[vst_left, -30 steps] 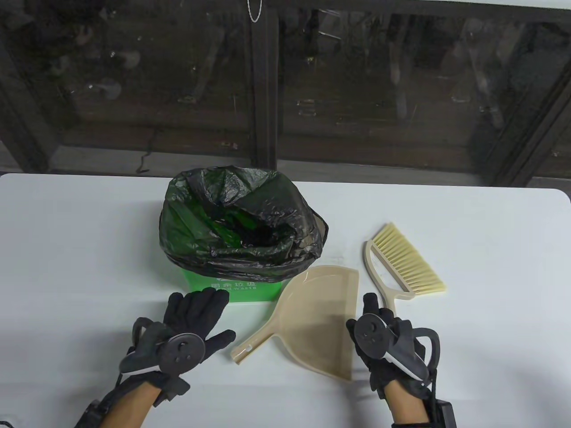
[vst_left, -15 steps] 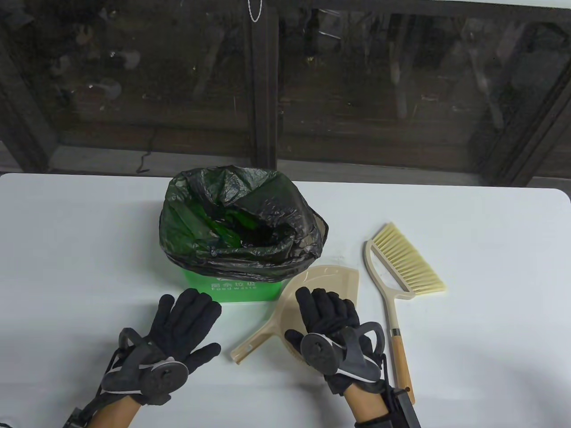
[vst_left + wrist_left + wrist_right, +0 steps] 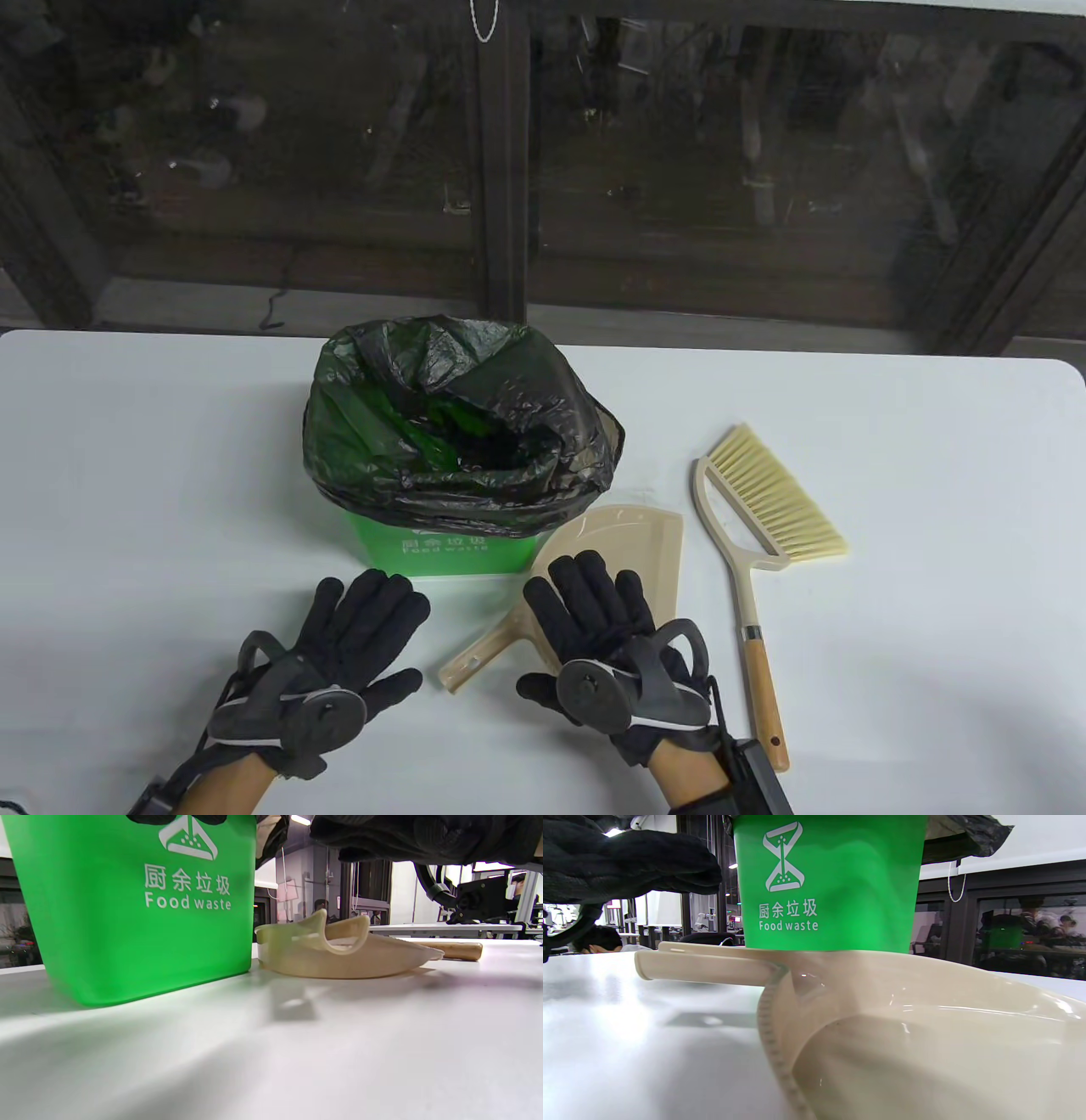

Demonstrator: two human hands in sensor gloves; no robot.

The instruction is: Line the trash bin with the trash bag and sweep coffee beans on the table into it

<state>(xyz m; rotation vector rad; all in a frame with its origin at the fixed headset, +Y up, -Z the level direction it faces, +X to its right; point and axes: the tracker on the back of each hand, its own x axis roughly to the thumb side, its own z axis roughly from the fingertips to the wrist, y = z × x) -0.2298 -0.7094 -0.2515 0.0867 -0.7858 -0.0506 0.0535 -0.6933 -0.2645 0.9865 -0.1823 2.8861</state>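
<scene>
Trash bin (image 3: 441, 548), trash bag (image 3: 458, 424) fitted over rim: just beyond left hand (image 3: 339, 654), fingers spread, empty. Right hand (image 3: 607, 645), likewise empty, over dustpan (image 3: 628, 543). Brush (image 3: 755, 543) rightward. Beans unseen; likely finished.

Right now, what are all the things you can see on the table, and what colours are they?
Green plastic trash bin: one, green with white "Food waste" lettering, middle of the table.
Black plastic trash bag: one, black, lining the bin, folded over its rim.
Beige plastic dustpan: one, beige, right of the bin, handle pointing near-left.
Beige hand broom: one, pale yellow bristles, wooden handle end, right of the dustpan.
White table: one, white.
Coffee beans: none visible.
Left hand: black glove, fingers straight, before the bin.
Right hand: black glove, fingers straight, over the dustpan.
</scene>
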